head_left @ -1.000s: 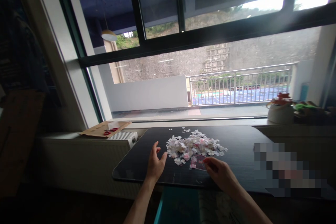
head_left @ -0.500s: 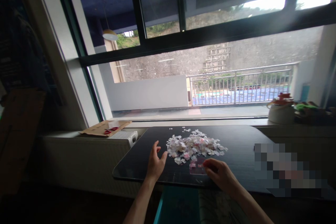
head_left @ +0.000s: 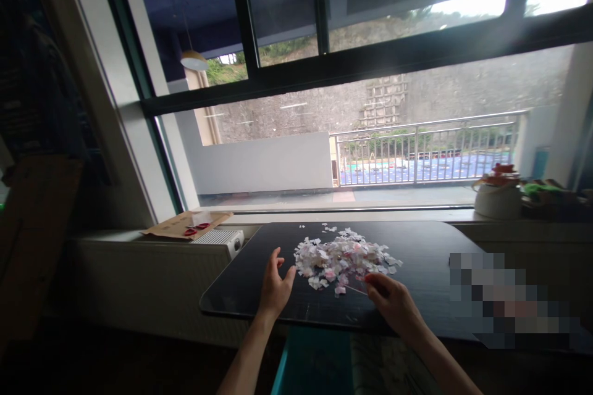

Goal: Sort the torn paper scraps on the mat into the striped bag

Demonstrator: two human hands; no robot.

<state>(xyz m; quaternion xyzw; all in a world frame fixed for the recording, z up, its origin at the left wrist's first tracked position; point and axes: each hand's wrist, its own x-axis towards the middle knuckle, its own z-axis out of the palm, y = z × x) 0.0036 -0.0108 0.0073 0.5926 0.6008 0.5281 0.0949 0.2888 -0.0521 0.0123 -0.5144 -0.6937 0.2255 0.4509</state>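
Observation:
A heap of small torn paper scraps [head_left: 345,253], mostly white with some pink, lies on the dark table [head_left: 250,278]. To its left, my left hand [head_left: 275,284] is open, thumb and fingers apart, holding nothing and close to the edge of the heap. My right hand [head_left: 390,297] is closed in a pinch at the heap's near right side. From its fingertips a thin pinkish see-through sheet [head_left: 356,290] reaches left, seen almost edge-on. A loose pinkish scrap [head_left: 340,290] lies by the sheet's left end.
Red-handled scissors [head_left: 197,229] lie on a brown paper envelope [head_left: 176,225] on the left sill, above a white radiator [head_left: 217,237]. A white pot [head_left: 498,197] stands on the right sill. The table's right side is pixelated. A large window faces me.
My right hand has moved slightly up and right. The see-through sheet, seen flat before, is now tilted nearly edge-on, with scraps at the heap's near edge. My left hand has stayed in place.

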